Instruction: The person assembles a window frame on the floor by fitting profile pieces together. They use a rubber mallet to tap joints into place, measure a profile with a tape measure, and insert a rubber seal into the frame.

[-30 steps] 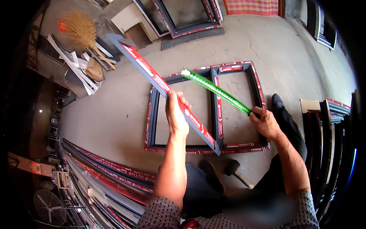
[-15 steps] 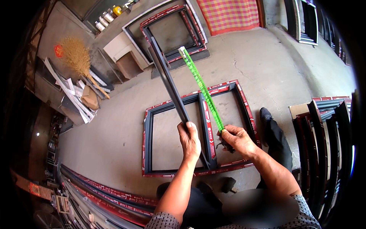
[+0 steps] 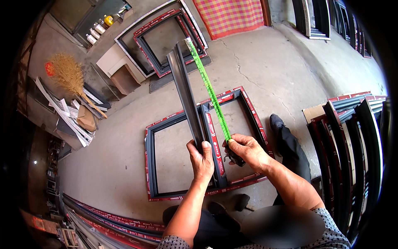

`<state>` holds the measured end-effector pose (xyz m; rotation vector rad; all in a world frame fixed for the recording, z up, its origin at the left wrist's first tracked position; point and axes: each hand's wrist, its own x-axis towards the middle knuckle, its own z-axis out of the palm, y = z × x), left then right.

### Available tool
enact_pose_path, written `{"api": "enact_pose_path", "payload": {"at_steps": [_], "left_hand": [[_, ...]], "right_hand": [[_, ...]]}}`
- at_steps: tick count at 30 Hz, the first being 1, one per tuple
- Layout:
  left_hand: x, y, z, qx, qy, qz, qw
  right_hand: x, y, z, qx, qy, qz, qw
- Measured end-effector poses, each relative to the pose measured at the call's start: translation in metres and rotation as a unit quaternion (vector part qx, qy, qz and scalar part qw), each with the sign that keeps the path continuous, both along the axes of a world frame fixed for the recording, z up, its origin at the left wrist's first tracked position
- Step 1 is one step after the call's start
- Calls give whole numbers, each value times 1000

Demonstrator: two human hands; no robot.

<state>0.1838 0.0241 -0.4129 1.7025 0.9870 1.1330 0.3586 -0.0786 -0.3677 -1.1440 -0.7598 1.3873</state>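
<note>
My left hand [image 3: 201, 161] is closed around the lower part of a long dark grey profile strip [image 3: 184, 89], which points up and away from me. In my right hand [image 3: 247, 152] is a tape measure, its dark case [image 3: 236, 159] partly hidden by the fingers. The bright green blade [image 3: 209, 89] is pulled out and runs beside the strip, its tip near the strip's far end with a small gap between. Below both hands a dark two-pane window frame [image 3: 148, 159] with red protective film lies on the floor.
A mallet-like black block [image 3: 242, 202] lies by my feet. Stacked frame pieces [image 3: 346, 145] stand at the right, and long profiles [image 3: 124, 224] lie at the lower left. More frames [image 3: 143, 52] lean on the far wall. A straw broom [image 3: 68, 76] and offcuts [image 3: 62, 114] are at the left.
The strip has turned to show its wider channelled side, and its far end now sits closer to the tape's tip. The whole view has shifted slightly.
</note>
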Motion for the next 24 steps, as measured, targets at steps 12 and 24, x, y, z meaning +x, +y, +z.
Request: {"api": "enact_pose_path", "payload": {"at_steps": [12,24], "left_hand": [[1,-4,0,18,12,-10,1000],[6,-6,-10,28,-10,-19,999]], "right_hand": [[0,1,0,1,17,-3,1000],[0,2,-5,0,12,8,1000]]}}
